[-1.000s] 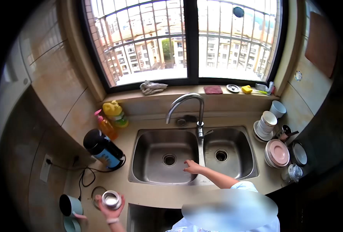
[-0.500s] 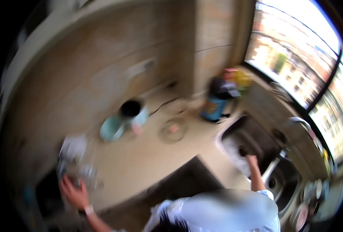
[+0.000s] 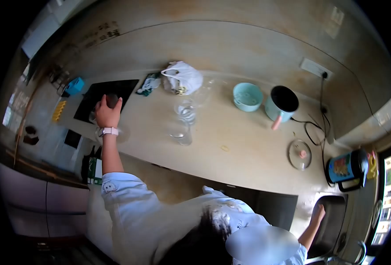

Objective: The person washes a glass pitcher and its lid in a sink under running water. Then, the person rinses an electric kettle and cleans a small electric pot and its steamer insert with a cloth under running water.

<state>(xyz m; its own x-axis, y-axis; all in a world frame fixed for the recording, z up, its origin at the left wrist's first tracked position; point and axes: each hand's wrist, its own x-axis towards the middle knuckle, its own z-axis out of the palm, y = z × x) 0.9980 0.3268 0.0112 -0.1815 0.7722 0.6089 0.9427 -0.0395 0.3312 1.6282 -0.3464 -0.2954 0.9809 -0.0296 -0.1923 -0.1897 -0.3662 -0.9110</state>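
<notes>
My left hand (image 3: 108, 115), a pink watch on its wrist, is over the front right part of the black cooktop (image 3: 127, 87). Its fingers curl round a dark, round-topped object (image 3: 112, 100), whose exact kind I cannot make out. Something clear shows beside that hand, partly hidden. Clear glassware (image 3: 184, 134) stands on the counter to the right of it. My right hand (image 3: 320, 214) is over the dark sink (image 3: 336, 210) at the lower right. It is seen edge-on, and its finger positions are unclear.
Along the wall are a white plastic bag (image 3: 184, 79), a turquoise bowl (image 3: 247, 97) and a turquoise pot (image 3: 271, 108) with a pink handle. A glass lid (image 3: 294, 154) and a rubber band (image 3: 225, 148) lie nearer. A blue-black kettle (image 3: 342, 168) stands by a cable (image 3: 312, 137).
The view has swung left and sharpened. My left hand, earlier spread near the clear glassware, has moved to the cooktop and closed on the dark object. My right hand stays by the sink.
</notes>
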